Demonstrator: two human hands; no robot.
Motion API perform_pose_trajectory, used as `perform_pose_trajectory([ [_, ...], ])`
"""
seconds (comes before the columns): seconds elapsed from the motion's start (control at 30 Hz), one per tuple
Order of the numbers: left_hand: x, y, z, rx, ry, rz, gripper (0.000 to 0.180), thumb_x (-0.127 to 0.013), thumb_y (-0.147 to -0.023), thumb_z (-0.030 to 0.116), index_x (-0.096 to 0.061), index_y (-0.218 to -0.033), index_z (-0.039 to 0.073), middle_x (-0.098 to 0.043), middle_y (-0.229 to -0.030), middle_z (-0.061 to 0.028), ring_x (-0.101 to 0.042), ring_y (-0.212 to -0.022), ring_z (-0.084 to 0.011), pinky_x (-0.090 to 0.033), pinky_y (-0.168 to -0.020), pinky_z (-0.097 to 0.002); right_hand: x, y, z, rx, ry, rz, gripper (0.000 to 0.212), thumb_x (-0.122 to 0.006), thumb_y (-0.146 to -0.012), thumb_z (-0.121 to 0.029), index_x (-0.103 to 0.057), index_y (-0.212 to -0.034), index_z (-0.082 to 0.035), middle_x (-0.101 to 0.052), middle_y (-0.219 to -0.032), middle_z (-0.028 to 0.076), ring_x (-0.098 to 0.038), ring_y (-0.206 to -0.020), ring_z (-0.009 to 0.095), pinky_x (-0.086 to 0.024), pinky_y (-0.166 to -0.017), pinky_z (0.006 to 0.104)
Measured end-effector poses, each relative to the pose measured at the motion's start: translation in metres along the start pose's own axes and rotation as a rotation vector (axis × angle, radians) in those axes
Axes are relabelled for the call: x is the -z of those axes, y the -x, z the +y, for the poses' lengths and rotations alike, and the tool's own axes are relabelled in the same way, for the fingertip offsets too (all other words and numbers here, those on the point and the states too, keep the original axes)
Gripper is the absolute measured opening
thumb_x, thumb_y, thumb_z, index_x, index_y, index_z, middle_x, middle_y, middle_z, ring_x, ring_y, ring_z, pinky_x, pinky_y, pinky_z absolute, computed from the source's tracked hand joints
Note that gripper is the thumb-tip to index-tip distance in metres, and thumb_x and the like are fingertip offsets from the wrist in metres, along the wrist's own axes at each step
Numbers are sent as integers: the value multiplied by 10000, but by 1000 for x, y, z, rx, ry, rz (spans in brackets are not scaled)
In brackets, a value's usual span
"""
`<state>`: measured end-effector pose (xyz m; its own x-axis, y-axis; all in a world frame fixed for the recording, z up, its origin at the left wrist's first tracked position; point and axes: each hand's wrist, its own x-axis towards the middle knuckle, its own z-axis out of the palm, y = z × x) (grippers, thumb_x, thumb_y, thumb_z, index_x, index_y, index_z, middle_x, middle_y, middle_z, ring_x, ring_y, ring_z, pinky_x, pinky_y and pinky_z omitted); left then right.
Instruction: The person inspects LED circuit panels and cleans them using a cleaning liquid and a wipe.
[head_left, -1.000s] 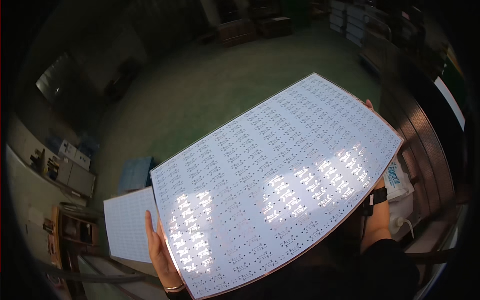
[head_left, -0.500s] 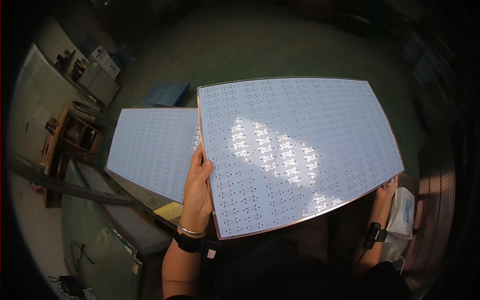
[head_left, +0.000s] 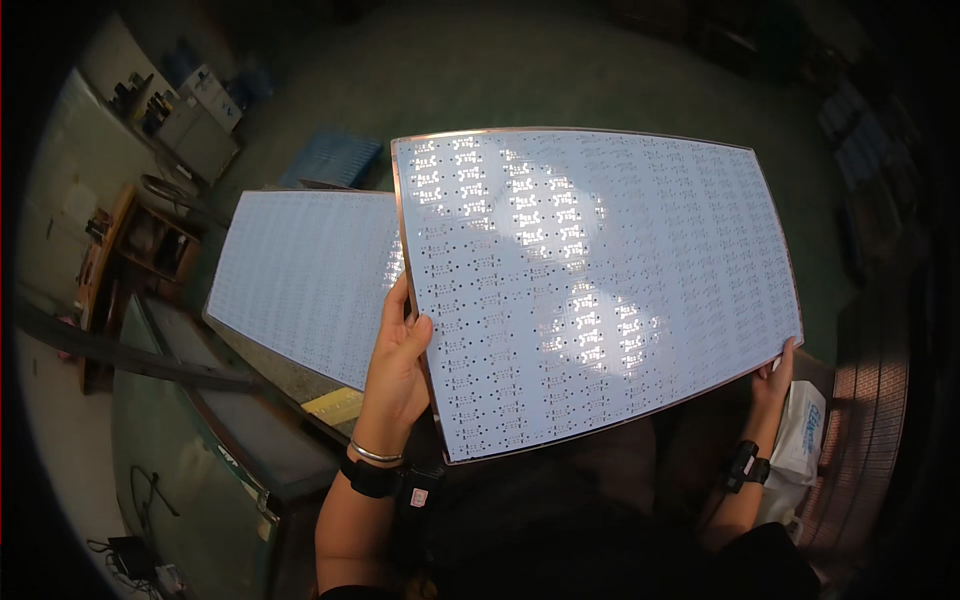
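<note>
A large, thin circuit board panel (head_left: 690,260), white with rows of small dark marks and a coppery rim, is held up tilted in front of me. My left hand (head_left: 402,350) grips its left edge, thumb on the face and fingers behind. At the lower right corner my right hand (head_left: 773,378) holds the edge, its fingers partly hidden by the panel. Bright light glints off the printed pads. Another white panel (head_left: 300,270) of the same kind lies on a surface to the left, its right part covered by the held one.
Beyond the lying panel is a blue ridged object (head_left: 332,158). A yellow strip (head_left: 334,405) sits by its near edge. At left are a green-topped table (head_left: 165,440), a dark bar (head_left: 140,365) and a wooden shelf (head_left: 150,245). A white bag (head_left: 800,435) is at right.
The panel's upper edge has risen and its tilt has altered, so the glare has shifted on its face. Both hands keep hold of it.
</note>
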<state>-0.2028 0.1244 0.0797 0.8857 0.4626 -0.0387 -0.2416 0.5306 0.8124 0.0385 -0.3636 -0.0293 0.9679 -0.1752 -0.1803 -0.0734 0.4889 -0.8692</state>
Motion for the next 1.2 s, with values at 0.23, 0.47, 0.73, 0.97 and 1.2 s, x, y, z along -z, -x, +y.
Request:
perform_pose_trajectory([
  [0.23,3,3,4,-28,-17,2,564,-487,-926,101,-210,-1416,57,-452,-1305,-139,-468,-1191,-195,-417,-985,-347,-6,2,-2,9,63,15,269,-581,-900,-356,-518,-909,-94,-457,-631,-48,-337,-422,27,-229,-351,180],
  [0.47,-1,0,2,-29,-17,39,546,-468,-933,102,-217,-1415,50,-446,-1309,-131,-469,-1189,-195,-413,-990,-342,-16,2,-2,-35,42,14,268,-571,-906,-356,-526,-904,-92,-451,-618,-49,-322,-423,28,-225,-357,177],
  [0.73,0,1,-2,-22,18,45,538,-483,-928,104,-249,-1412,74,-446,-1312,-126,-472,-1184,-195,-422,-982,-344,-13,2,0,-45,67,38,257,-563,-913,-344,-532,-917,-88,-451,-620,-48,-316,-426,28,-218,-361,179],
  [0.97,0,0,-1,-15,39,62,522,-485,-923,96,-275,-1400,78,-447,-1307,-119,-481,-1173,-196,-438,-973,-348,-14,4,1,-65,60,-39,268,-571,-910,-339,-532,-938,-76,-463,-676,-44,-320,-459,25,-231,-381,169],
  [1.2,-1,1,4,-27,21,61,530,-503,-916,98,-278,-1394,63,-497,-1253,-127,-521,-1125,-188,-448,-963,-347,-7,0,7,-55,85,-42,276,-595,-893,-344,-527,-952,-83,-475,-675,-38,-343,-458,22,-220,-363,168],
])
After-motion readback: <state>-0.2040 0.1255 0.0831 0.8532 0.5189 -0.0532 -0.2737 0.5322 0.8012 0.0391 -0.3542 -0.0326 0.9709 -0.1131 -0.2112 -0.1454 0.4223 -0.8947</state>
